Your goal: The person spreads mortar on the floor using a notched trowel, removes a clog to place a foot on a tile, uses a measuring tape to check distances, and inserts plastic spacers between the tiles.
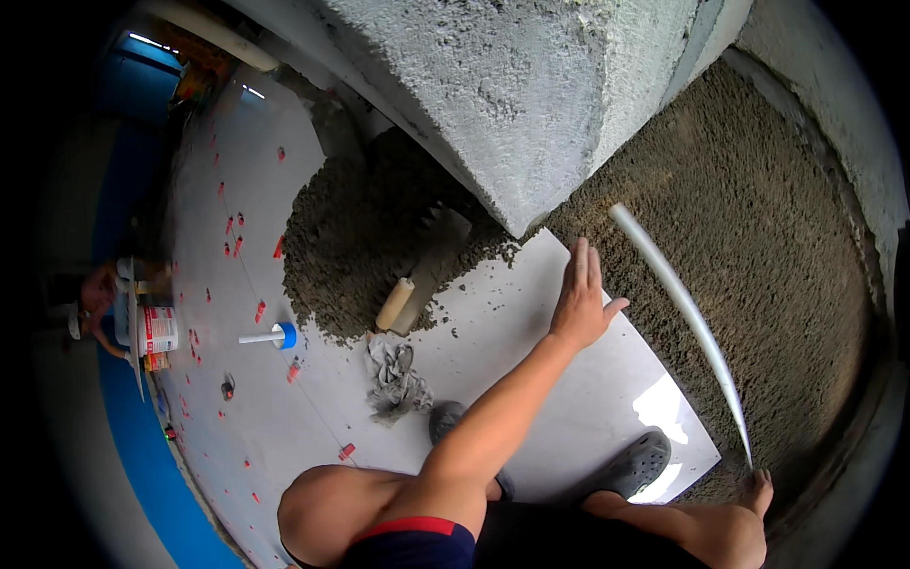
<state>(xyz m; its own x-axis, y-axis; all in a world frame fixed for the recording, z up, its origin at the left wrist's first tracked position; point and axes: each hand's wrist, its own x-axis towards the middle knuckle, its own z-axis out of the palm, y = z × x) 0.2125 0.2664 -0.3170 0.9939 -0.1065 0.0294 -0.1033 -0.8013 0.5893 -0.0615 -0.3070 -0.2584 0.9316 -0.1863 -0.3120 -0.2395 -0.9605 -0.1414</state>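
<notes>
Gritty grey-brown mortar point(777, 218) spreads out right of our glossy pale-grey tile point(502, 303). Our right hand point(757, 491) looks closed around the near end of a long silver metal bar point(690, 308) angled over that mortar, probably for reach. Our left hand point(582, 302) has its fingers spread above the tile's edge, maybe for balance; can't tell if it's touching, tbh.

Pillar point(512, 104): rough, matt cement look. Right of it, mortar point(758, 228) grainy, matt; bar point(679, 289) smooth, shiny metal. Left of pillar, trowel blade point(433, 275) dull, mortar-smeared; handle point(394, 303) wood-look. Below pillar, tile point(517, 332) smooth, glossy; clog point(633, 467) matt, plastic-looking.
</notes>
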